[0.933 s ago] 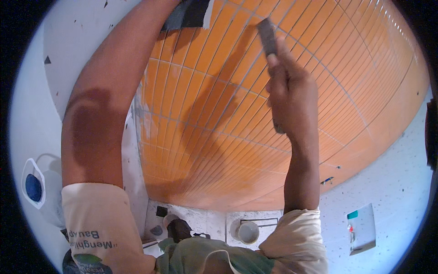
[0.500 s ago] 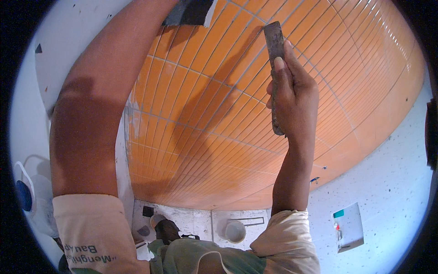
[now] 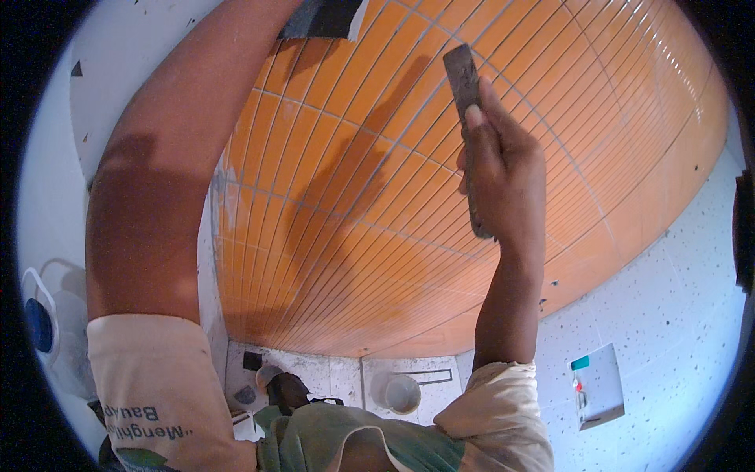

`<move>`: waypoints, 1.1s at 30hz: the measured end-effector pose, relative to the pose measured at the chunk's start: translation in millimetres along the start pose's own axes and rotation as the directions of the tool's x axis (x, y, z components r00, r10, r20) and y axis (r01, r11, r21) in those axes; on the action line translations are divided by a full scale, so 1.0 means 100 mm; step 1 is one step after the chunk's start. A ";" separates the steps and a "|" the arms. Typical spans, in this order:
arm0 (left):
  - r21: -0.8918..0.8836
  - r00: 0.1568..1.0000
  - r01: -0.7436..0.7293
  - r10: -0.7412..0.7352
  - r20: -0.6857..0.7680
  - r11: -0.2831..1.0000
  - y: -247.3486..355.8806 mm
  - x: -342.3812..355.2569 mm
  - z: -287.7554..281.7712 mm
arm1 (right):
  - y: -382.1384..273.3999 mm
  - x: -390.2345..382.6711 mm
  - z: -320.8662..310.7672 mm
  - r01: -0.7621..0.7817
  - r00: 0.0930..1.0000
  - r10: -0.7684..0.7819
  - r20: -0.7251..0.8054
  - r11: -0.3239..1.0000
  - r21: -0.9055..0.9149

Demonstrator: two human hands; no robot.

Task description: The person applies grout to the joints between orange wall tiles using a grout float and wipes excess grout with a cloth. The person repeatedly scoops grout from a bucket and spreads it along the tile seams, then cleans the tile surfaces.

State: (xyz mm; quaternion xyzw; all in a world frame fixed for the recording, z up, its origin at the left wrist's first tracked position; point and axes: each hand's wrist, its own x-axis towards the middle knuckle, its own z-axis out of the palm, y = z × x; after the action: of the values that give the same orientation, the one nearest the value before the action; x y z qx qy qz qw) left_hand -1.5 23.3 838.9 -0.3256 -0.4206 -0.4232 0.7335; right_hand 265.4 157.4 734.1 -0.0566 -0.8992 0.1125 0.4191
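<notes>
My right hand is closed around a flat, dark grey bar-shaped tool, worn and crusted. Its upper end points up and slightly left, in front of an orange tiled wall with pale grout lines. The thumb lies along the tool, whose shadow falls on the tiles. I cannot make out the tool's exact kind. My left arm reaches up the left side, and its hand lies beyond the upper edge. Beside that wrist is a black piece of sheet or cloth with a frayed whitish edge.
Below stands a white bucket on the pale floor. A recessed niche with small items is in the speckled wall at right. At left is a whitish container with a blue round part. Pale wall borders the tiles.
My right hand and the tool have shifted slightly left and down, and the tool tilts a little more to the left. The black piece sits slightly higher in view.
</notes>
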 end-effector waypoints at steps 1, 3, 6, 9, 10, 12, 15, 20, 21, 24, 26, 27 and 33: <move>-0.001 1.000 0.003 -0.003 0.005 1.000 0.00 0.00 0.00 | -0.03 0.07 0.00 -0.016 1.000 0.016 -0.006 1.000 0.002; -0.003 1.000 0.008 -0.008 0.014 1.000 0.01 0.02 0.00 | -0.07 0.09 0.00 -0.055 0.998 0.055 -0.014 0.998 0.014; 0.001 0.999 -0.048 0.048 -0.021 0.999 -0.03 0.02 0.08 | -0.05 0.00 0.10 -0.101 0.995 0.101 0.002 0.994 0.030; 0.020 0.992 -0.091 0.092 -0.081 0.996 -0.04 0.02 0.08 | 0.03 -0.25 0.24 -0.109 0.992 0.108 0.069 0.994 0.006; 0.034 0.993 -0.093 0.095 -0.075 0.995 -0.04 0.02 0.07 | 0.05 -0.32 0.25 -0.122 0.984 0.119 0.130 0.992 0.012; 0.025 0.992 -0.098 0.100 -0.075 0.995 -0.03 0.00 0.05 | 0.15 -0.46 0.26 -0.078 0.965 0.074 0.253 0.997 0.005; -0.002 0.997 -0.062 0.062 -0.053 0.998 -0.03 0.02 0.05 | 0.12 -0.49 0.26 -0.034 0.986 0.017 0.167 0.995 0.099; 0.024 1.000 -0.007 0.008 -0.021 1.000 -0.01 0.01 0.03 | 0.05 -0.09 0.20 0.053 0.998 -0.049 -0.043 0.995 0.089; 0.029 1.000 0.001 0.000 -0.012 1.000 0.00 0.01 0.01 | 0.03 -0.02 0.20 0.086 0.995 -0.081 -0.062 0.993 0.082; -0.015 0.998 -0.032 0.031 -0.048 0.999 0.03 0.02 0.06 | -0.04 0.12 0.17 0.094 0.993 -0.089 -0.073 0.993 0.065; -0.021 0.997 -0.057 0.055 -0.058 0.998 0.02 0.02 0.08 | -0.05 0.17 0.17 0.101 0.992 -0.098 -0.081 0.994 0.037; -0.012 0.997 -0.059 0.058 -0.050 0.998 0.02 0.04 0.10 | -0.06 0.19 0.16 0.094 0.992 -0.091 -0.083 0.995 0.024; 0.042 0.990 -0.108 0.111 -0.087 0.993 -0.02 0.02 0.13 | -0.03 0.08 0.18 0.134 0.990 -0.131 0.042 0.988 -0.075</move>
State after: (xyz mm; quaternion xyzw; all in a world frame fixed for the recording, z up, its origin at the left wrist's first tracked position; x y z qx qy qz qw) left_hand -6.6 32.5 846.2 -0.3153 -0.3768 -0.3885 0.7795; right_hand 246.0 153.5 729.6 -0.0108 -0.9122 0.0503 0.4065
